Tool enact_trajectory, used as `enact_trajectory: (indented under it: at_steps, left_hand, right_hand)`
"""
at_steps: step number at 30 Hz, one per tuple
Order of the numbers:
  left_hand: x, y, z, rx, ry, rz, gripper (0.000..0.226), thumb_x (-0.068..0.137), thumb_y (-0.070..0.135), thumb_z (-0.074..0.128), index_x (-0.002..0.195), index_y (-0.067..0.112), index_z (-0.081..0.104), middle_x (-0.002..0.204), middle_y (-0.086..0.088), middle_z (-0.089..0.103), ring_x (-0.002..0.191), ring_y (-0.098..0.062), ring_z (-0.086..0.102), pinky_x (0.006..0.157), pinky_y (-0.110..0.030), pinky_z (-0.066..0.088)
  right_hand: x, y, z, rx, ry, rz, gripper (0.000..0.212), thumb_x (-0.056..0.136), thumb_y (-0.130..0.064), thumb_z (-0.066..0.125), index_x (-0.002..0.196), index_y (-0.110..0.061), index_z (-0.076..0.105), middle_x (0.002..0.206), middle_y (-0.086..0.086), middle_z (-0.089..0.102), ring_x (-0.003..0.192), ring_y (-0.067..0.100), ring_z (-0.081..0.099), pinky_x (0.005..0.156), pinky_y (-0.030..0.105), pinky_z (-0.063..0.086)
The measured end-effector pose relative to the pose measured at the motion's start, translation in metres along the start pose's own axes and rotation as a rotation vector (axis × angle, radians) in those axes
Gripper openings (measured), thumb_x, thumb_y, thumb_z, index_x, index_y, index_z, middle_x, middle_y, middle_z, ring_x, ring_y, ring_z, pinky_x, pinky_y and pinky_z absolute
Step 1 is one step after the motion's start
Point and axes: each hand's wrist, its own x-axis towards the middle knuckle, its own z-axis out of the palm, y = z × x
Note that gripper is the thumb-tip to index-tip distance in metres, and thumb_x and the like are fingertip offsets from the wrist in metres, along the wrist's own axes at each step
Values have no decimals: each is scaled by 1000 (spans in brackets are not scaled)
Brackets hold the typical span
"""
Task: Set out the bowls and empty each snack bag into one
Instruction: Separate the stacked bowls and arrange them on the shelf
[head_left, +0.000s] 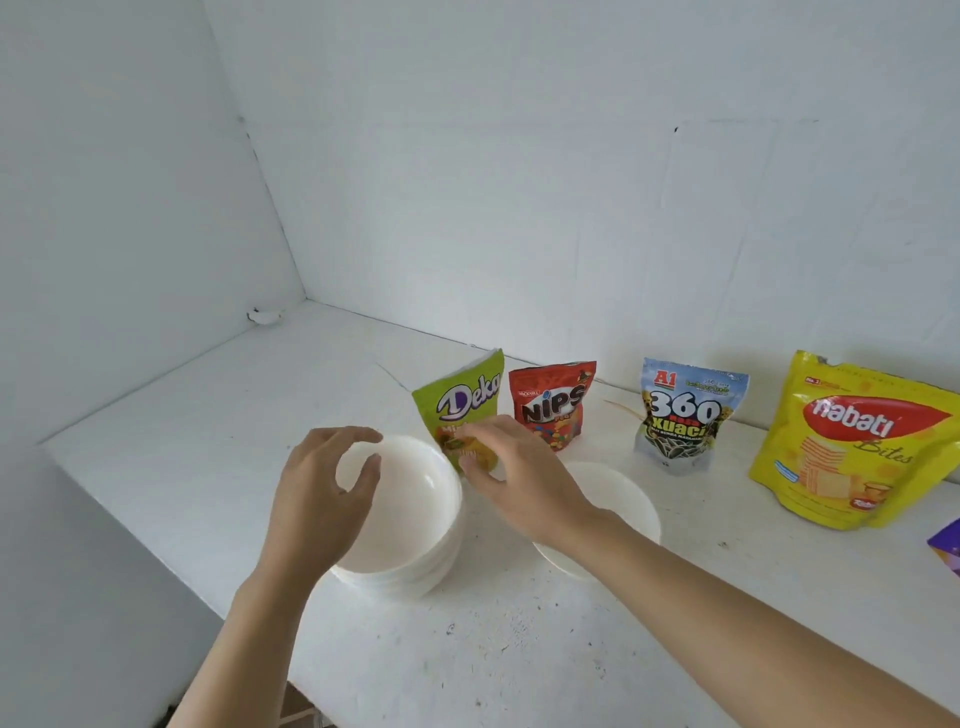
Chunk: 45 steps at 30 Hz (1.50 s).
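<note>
Gripping stacked bowls, perhaps three: left hand; right hand slack; four bags

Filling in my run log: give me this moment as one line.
step: setting out bowls | left hand grips bowl stack | right hand open beside it | single bowl apart | four snack bags upright

A stack of white plastic bowls stands at the centre of the frame, its top bowl tilted. One more white bowl sits just right. Behind them four snack pouches stand upright in a row: green Deka bag, red Nips bag, blue-grey 360 Kuaci bag, yellow Nabati bag.
</note>
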Motion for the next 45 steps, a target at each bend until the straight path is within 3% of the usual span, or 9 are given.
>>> enact_trajectory:
  at_steps: [8, 16, 21, 27, 31, 35, 38, 41, 45]
  left_hand:
    - [-11, -74, -5, 122, -88, -141, 15, 100, 33, 61, 110, 35, 72, 122, 9, 52, 118, -18, 54, 86, -29, 42]
    - [-7, -75, 13, -24, -190, -222, 17, 96, 33, 67, 113, 34, 70, 117, 9, 60, 89, 3, 56, 78, -19, 41]
    - [0, -80, 13, -36, -222, -261, 38, 87, 8, 68, 111, 37, 68, 115, 7, 62, 96, -16, 60, 86, -36, 53]
    - [9, -74, -2, -26, -262, -201, 42, 88, 11, 68, 114, 44, 65, 123, 14, 59, 109, -15, 60, 95, -43, 53]
    - [21, -53, -19, -40, -184, -84, 45, 87, 10, 68, 117, 44, 66, 122, 17, 61, 118, -16, 57, 95, -42, 52]
    - [36, -14, -28, -268, -160, -32, 53, 92, -1, 59, 114, 46, 68, 118, 23, 67, 103, -14, 64, 83, -31, 56]
    - [39, 18, -22, -545, -181, -47, 57, 98, -3, 50, 120, 46, 69, 124, 18, 68, 110, -15, 65, 92, -36, 55]
    - [36, 51, -2, -825, -226, -88, 54, 104, -3, 43, 124, 38, 71, 128, 13, 69, 124, -14, 61, 108, -40, 48]
    - [22, 93, 35, -1030, -343, -112, 49, 105, -2, 41, 130, 30, 69, 135, 11, 67, 127, -16, 62, 103, -38, 53]
  right_hand:
    - [17, -18, 66, -64, -111, 103, 28, 99, -29, 57, 126, -21, 64, 133, -1, 53, 125, 19, 50, 96, 37, 49]
    - [19, -8, 90, 12, -106, 347, 44, 90, -1, 58, 132, -14, 58, 142, 1, 48, 129, 20, 50, 98, 26, 42]
    - [21, -10, 84, 75, -112, 425, 61, 86, 14, 53, 140, -16, 55, 146, 0, 51, 136, 18, 46, 96, 15, 32]
    - [24, -19, 66, 27, -97, 358, 61, 88, 10, 51, 141, -21, 52, 151, -6, 48, 138, 16, 45, 103, 29, 44]
    - [30, -32, 43, 89, 20, 324, 60, 90, 12, 48, 139, -21, 55, 148, -4, 52, 135, 12, 48, 98, 13, 33]
    - [32, -46, 8, 284, 181, 304, 64, 86, 17, 42, 133, -22, 60, 135, -10, 58, 76, 5, 61, 68, 7, 40]
    - [26, -53, -23, 425, 303, 290, 66, 83, 20, 37, 129, -20, 63, 129, -18, 61, 103, 17, 54, 76, 7, 44]
    - [11, -53, -51, 529, 439, 312, 69, 81, 22, 34, 126, -20, 67, 137, -12, 62, 96, -13, 61, 75, 4, 45]
    - [-18, -38, -84, 657, 597, 428, 73, 81, 20, 33, 116, -29, 73, 127, -25, 64, 92, 22, 60, 68, 23, 51]
